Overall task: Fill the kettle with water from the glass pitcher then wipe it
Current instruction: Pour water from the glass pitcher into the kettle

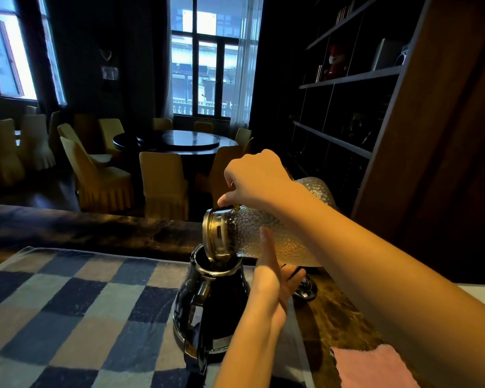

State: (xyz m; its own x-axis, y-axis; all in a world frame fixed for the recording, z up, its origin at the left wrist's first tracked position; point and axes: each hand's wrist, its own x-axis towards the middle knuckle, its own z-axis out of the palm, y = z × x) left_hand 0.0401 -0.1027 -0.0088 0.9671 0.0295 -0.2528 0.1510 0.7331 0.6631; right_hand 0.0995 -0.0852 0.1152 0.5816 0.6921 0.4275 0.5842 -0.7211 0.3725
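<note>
A black kettle (216, 309) stands upright on a checked towel (67, 317), its top uncovered and its handle toward me. A textured glass pitcher (252, 233) with a metal lid is tipped on its side, its mouth right over the kettle's opening. My right hand (255, 180) grips the pitcher from above, near its neck. My left hand (272, 278) cradles the pitcher's underside, thumb up against the glass and fingers spread beneath. No stream of water can be made out in the dim light.
The kettle's lid (307, 291) lies on the dark counter (333, 317) just right of the kettle. A pink cloth (373, 368) rests at the near right. Beyond the counter are a round table and covered chairs; shelves stand at right.
</note>
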